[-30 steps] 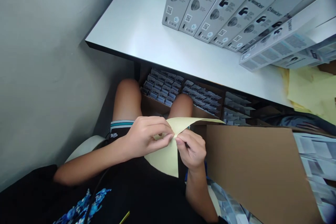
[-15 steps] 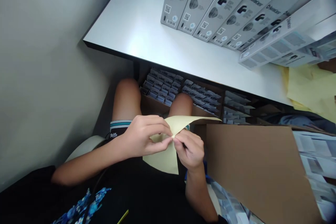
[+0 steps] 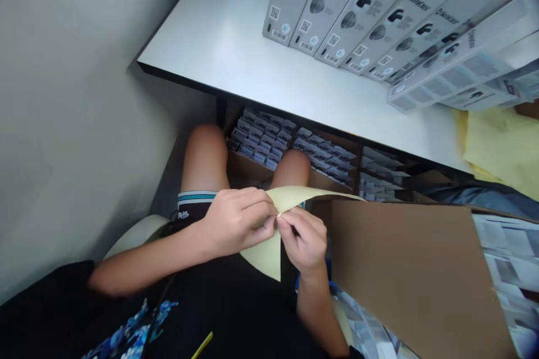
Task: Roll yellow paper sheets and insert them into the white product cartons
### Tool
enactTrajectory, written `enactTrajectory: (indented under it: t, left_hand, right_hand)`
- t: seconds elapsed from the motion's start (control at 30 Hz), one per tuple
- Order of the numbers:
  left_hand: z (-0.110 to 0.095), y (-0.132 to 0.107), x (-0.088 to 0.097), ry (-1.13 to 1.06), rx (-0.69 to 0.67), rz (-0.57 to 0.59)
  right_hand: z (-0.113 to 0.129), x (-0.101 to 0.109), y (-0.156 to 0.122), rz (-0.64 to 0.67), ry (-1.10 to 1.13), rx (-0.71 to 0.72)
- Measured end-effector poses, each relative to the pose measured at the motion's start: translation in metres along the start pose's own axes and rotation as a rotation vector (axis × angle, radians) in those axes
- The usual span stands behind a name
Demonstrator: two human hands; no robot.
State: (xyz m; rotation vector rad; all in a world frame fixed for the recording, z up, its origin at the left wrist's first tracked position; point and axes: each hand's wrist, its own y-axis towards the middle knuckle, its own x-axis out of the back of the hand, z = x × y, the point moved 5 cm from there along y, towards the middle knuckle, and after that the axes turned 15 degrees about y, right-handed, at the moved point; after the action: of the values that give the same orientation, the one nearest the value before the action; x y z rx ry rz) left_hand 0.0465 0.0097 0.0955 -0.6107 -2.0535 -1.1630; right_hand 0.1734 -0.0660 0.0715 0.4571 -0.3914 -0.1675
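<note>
Over my lap I hold a pale yellow paper sheet (image 3: pixel 265 258), pinched together at its middle. My left hand (image 3: pixel 244 219) is closed on the paper from the left, thumb against fingertips. From the right, my right hand (image 3: pixel 304 237) grips it between thumb and bent fingers. Both sets of fingertips meet at the same gathered spot. One part of the sheet sweeps up and out to the right above my right hand; another hangs down between my wrists. My hands cover the pinched part, so its folds are hard to make out.
A white table (image 3: pixel 219 28) stands ahead, bearing a row of grey SilverCrest boxes (image 3: pixel 311 17). Several cartons of small packages (image 3: pixel 263 137) sit beneath it. A large cardboard box (image 3: pixel 412 269) is close on my right. More yellow paper (image 3: pixel 503 140) lies at the far right.
My left fingers have closed in tighter, and the thumb has drawn up to them. Less of the sheet's lower part shows on the left. The view has shifted slightly.
</note>
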Motion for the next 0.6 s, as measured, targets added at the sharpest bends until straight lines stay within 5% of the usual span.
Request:
enactTrajectory:
  t: [0.43, 0.6]
  left_hand:
    - [0.007, -0.001, -0.002, -0.251, 0.09, 0.052]
    - [0.011, 0.0, -0.005, -0.416, 0.091, 0.187]
  right_hand:
    - [0.001, 0.004, 0.001, -0.02, 0.06, 0.025]
    - [-0.003, 0.008, -0.003, 0.018, 0.103, 0.022]
